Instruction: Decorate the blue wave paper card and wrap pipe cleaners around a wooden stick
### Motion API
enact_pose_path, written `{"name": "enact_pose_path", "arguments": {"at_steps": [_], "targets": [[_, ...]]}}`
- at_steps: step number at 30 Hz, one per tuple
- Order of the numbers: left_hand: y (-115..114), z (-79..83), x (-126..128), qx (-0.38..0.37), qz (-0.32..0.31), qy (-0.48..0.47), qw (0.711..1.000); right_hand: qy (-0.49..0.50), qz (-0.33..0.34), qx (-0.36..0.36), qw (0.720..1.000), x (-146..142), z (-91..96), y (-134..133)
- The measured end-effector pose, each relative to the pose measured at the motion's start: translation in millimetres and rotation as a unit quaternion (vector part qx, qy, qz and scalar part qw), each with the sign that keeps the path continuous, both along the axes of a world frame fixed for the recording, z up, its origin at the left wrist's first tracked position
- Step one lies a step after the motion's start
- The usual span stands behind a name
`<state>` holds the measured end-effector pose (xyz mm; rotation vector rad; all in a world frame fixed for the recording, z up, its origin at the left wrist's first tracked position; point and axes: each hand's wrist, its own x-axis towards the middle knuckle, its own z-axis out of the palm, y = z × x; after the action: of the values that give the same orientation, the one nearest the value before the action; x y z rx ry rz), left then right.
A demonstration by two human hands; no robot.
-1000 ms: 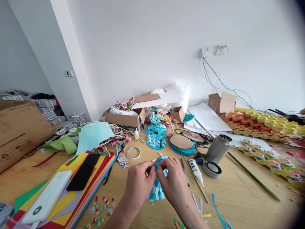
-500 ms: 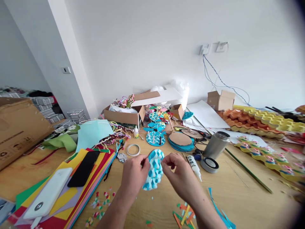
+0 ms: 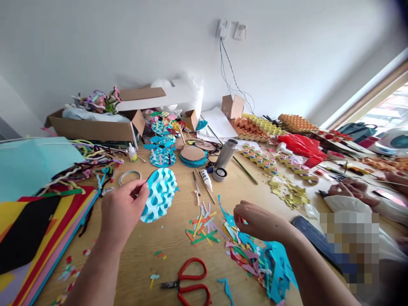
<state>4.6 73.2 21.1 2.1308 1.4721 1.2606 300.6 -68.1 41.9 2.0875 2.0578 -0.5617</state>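
My left hand (image 3: 124,208) pinches the left edge of a round blue paper disc (image 3: 160,194), which has wavy white strips across its face and is held tilted above the table. My right hand (image 3: 256,219) is apart from the disc, over the right side of the table. Its fingers are curled downward, and whatever they may hold is hidden. Near it lie blue paper scraps (image 3: 278,265) and thin coloured paper strips (image 3: 204,227). Red-handled scissors (image 3: 193,276) lie between my forearms. Beyond the hands is a white glue tube (image 3: 206,180).
A steel flask (image 3: 227,154) stands behind its lid (image 3: 219,174). Cardboard discs (image 3: 193,154) are stacked nearby. Coloured paper sheets (image 3: 68,225) lie at left. At right are a dark phone (image 3: 314,238) and another person's hands (image 3: 350,189). An open cardboard box (image 3: 92,129) stands at the back left.
The view has turned right. My right hand has left the disc and moved right, over the scraps. My left hand still holds the disc. The scissors and the other person have come into view.
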Motion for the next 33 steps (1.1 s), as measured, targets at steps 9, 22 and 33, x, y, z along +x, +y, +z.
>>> {"name": "enact_pose_path", "arguments": {"at_steps": [9,22,33], "targets": [[1.5,0.6,-2.0,0.005,0.001,-0.016,1.0,-0.023,-0.06,-0.046,0.997,18.0,-28.9,-1.5],[2.4,-0.1,0.1,0.004,-0.008,-0.023,1.0,-0.011,-0.071,-0.045,0.996,31.4,-38.1,-7.0],[-0.8,4.0,2.8,-0.086,-0.062,-0.103,0.989,-0.023,-0.096,0.004,0.995,21.9,-33.5,-2.2]]}}
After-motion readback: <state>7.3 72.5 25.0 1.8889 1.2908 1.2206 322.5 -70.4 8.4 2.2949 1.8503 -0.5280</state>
